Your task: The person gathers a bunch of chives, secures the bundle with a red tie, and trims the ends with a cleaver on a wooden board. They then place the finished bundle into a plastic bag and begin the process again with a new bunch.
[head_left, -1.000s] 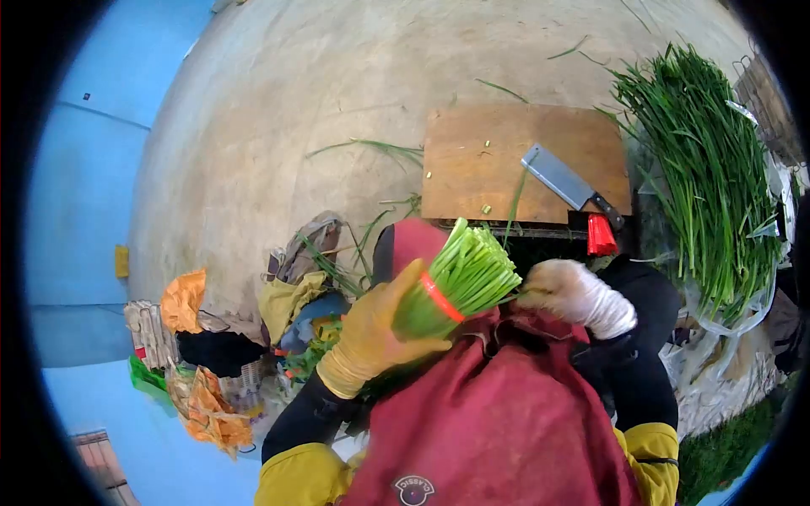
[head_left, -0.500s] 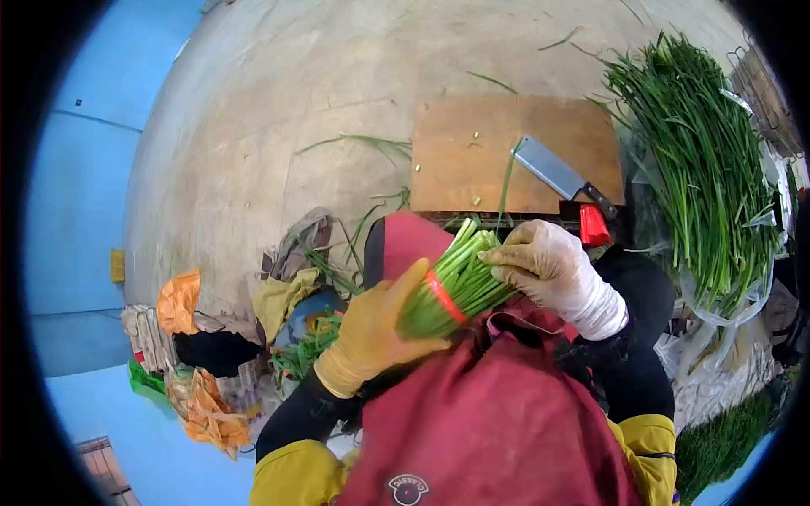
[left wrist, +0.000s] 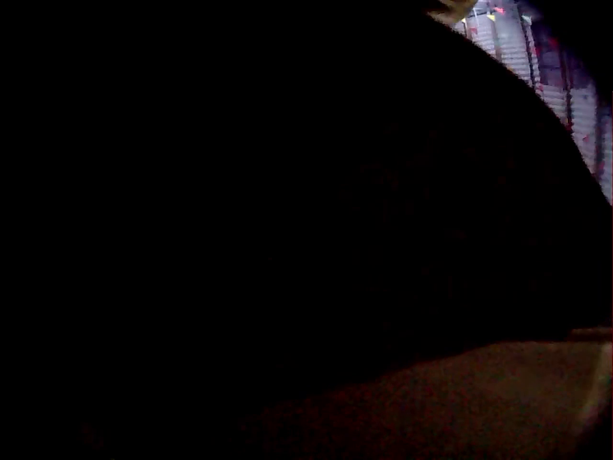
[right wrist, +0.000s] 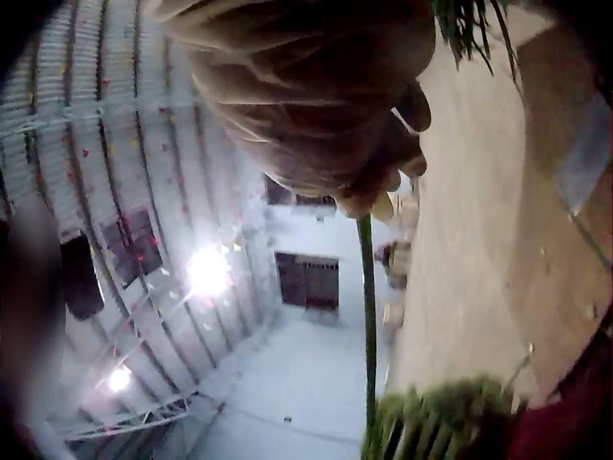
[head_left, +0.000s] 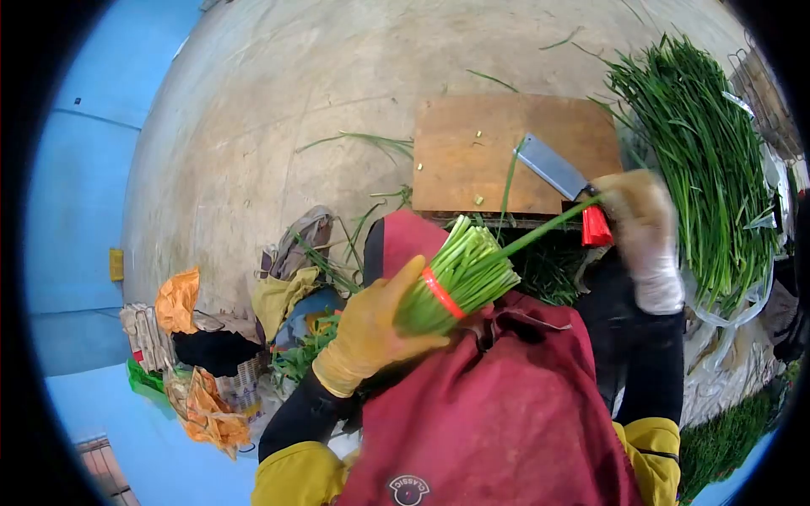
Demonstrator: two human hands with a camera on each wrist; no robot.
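In the head view, my gloved left hand [head_left: 371, 331] grips a bundle of green stalks [head_left: 461, 282] bound by a red band [head_left: 443, 293], above the red apron. My right hand [head_left: 643, 226], gloved and blurred, is off to the bundle's right and pinches the end of one green blade [head_left: 553, 226] that stretches from the bundle. The right wrist view shows the same blade [right wrist: 370, 316] hanging from the fingertips of the right hand [right wrist: 316, 96], with the cut stalk ends [right wrist: 436, 422] below. The left wrist view is almost wholly dark.
A cleaver [head_left: 550, 166] lies on a wooden board [head_left: 472, 152] beyond the bundle, with red strips [head_left: 596, 227] at the board's near right corner. Loose long greens [head_left: 696, 160] are heaped at the right. Orange bags [head_left: 211, 413] and a yellow-green cloth [head_left: 283, 297] lie at the left.
My right hand came to the stalk ends, then moved away to the right, drawing one blade out straight. My left hand keeps its grip on the bundle in nearly the same place.
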